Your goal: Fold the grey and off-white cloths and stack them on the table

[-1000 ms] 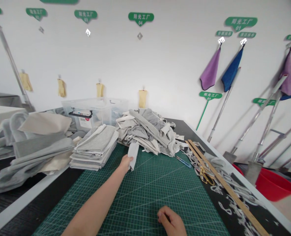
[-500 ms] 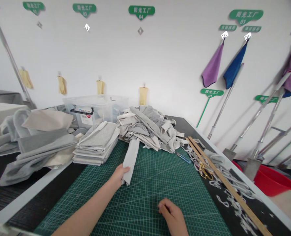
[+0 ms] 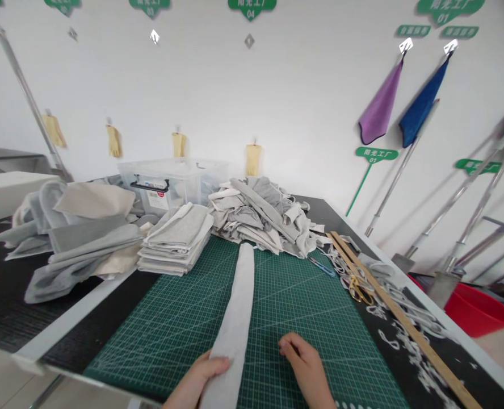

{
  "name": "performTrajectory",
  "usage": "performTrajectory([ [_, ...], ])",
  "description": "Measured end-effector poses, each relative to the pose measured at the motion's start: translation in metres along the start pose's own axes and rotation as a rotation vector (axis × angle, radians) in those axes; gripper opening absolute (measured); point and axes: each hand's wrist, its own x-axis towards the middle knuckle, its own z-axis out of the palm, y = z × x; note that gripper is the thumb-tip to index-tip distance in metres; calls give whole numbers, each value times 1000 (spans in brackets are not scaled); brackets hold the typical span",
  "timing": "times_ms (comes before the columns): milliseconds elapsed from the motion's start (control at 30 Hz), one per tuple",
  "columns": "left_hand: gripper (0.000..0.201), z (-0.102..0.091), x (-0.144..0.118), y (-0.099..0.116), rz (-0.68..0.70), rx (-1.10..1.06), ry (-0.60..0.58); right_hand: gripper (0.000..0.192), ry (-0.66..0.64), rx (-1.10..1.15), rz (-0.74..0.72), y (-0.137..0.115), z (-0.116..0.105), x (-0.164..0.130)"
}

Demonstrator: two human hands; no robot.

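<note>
My left hand grips the near part of a long, light grey fabric strip, thumb on top. The strip stretches away from me across the green cutting mat, its far end reaching the front of a heap of grey fabric pieces. My right hand hovers over or rests on the mat, to the right of the strip and apart from it. Its fingers are curled in and nothing shows in them. Left of the strip's far end stands a neat stack of folded grey fabric.
Loose grey cloth lies at the left, with a clear plastic box behind the stack. Blue-handled scissors, gold-handled scissors, a long wooden ruler and white scraps line the right side. A red basin stands beyond the table edge.
My left hand has drawn the strip towards me, so much more of its length now lies on the mat. My right hand stays curled in nearly the same place. The view has tilted down slightly.
</note>
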Motion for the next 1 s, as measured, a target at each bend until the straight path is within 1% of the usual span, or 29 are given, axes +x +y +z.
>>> performTrajectory([
  [100, 38, -6, -5, -4, 82, 213, 68, 28, 12, 0, -4, 0, 0, -1],
  [167, 40, -6, -10, -2, 120, 256, 127, 28, 18, 11, -12, -1, 1, -3],
  [233, 42, -2, -17, 3, 163, 195, 179, 28, 18, 16, -18, 0, 1, -4],
  [300, 46, 4, -24, 11, 222, 50, 231, 28, 18, 19, -21, 0, 0, -4],
  [367, 56, 10, -28, 21, 318, -72, 303, 28, 19, 23, -23, 0, 0, -5],
  [400, 61, 12, -28, 27, 381, -81, 338, 28, 19, 24, -24, 0, 0, -5],
  [433, 64, 14, -28, 33, 446, -38, 365, 28, 20, 24, -26, 0, 0, -5],
  [467, 64, 14, -26, 38, 509, 61, 374, 28, 21, 24, -29, 0, 0, -5],
  [533, 57, 14, -22, 49, 608, 384, 322, 29, 28, 24, -34, 1, 0, -5],
  [600, 48, 13, -18, 56, 637, 785, 217, 28, 37, 30, -37, 1, 0, -6],
  [667, 46, 14, -16, 57, 601, 1160, 100, 27, 40, 37, -36, 1, 0, -6],
  [733, 47, 17, -17, 54, 539, 1439, -18, 26, 35, 42, -36, 1, -1, -6],
  [800, 46, 20, -21, 48, 512, 1580, -149, 25, 31, 44, -38, 0, -1, -7],
  [867, 45, 23, -26, 46, 526, 1596, -265, 25, 31, 44, -43, 0, -2, -8],
  [900, 45, 24, -28, 46, 538, 1579, -300, 26, 32, 43, -45, 1, -2, -8],
  [933, 44, 25, -29, 48, 556, 1555, -310, 26, 34, 39, -45, 1, -2, -8],
  [967, 43, 26, -28, 51, 575, 1536, -289, 27, 35, 34, -42, 2, -2, -8],
  [1000, 42, 27, -24, 55, 592, 1526, -238, 27, 33, 28, -38, 3, -2, -6],
])
